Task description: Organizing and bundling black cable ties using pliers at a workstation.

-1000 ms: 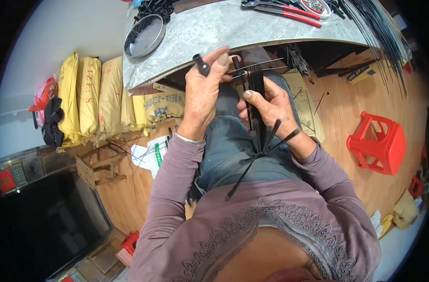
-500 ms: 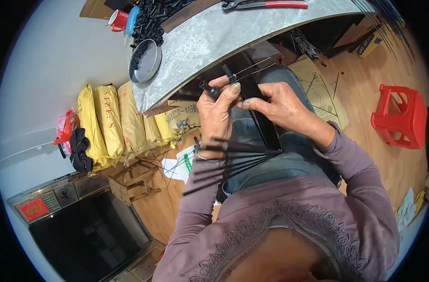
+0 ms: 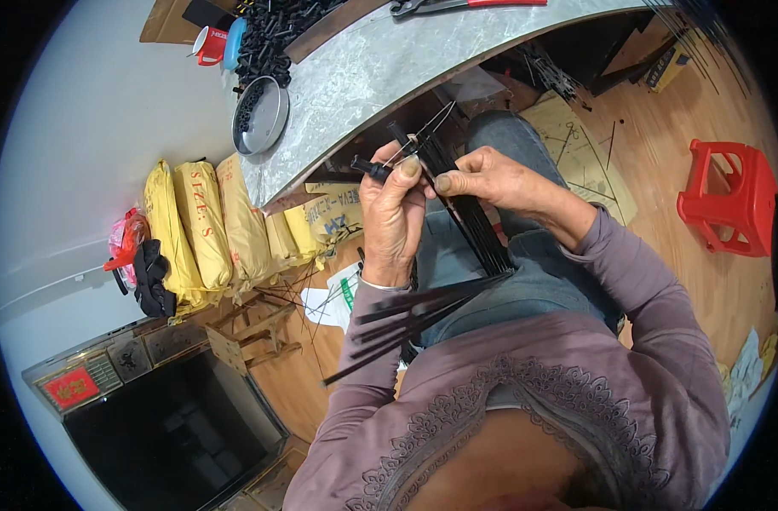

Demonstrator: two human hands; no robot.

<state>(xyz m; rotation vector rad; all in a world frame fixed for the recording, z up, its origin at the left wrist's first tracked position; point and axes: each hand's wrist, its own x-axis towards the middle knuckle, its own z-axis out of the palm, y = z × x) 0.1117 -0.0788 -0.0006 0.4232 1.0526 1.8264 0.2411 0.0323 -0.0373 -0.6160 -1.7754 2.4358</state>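
My left hand (image 3: 395, 209) is closed around a short black tubular piece (image 3: 369, 167) with a flared end, which pokes out past the thumb. A thin, pale wire (image 3: 436, 128) runs up from those fingers and bends at its far end. Close beside it, my right hand (image 3: 504, 180) is closed, thumb against fingers; what it pinches is hidden. A bundle of slim black rods (image 3: 474, 230) slants across my lap beneath both hands. Its near ends fan out left over my forearm, blurred. A second black tube end (image 3: 397, 132) shows just above my left fingers.
The grey marbled table (image 3: 355, 94) curves ahead, bearing a round metal dish (image 3: 261, 115), a heap of small black parts (image 3: 265, 51) and red-handled pliers (image 3: 491, 2). Yellow sacks (image 3: 206, 221) line the left wall. A red plastic stool (image 3: 728, 198) stands right.
The wire's far end has swung left and now points more steeply upward. Both hands have shifted slightly left, still close together. The rods have moved a little, and the whole view has shifted slightly.
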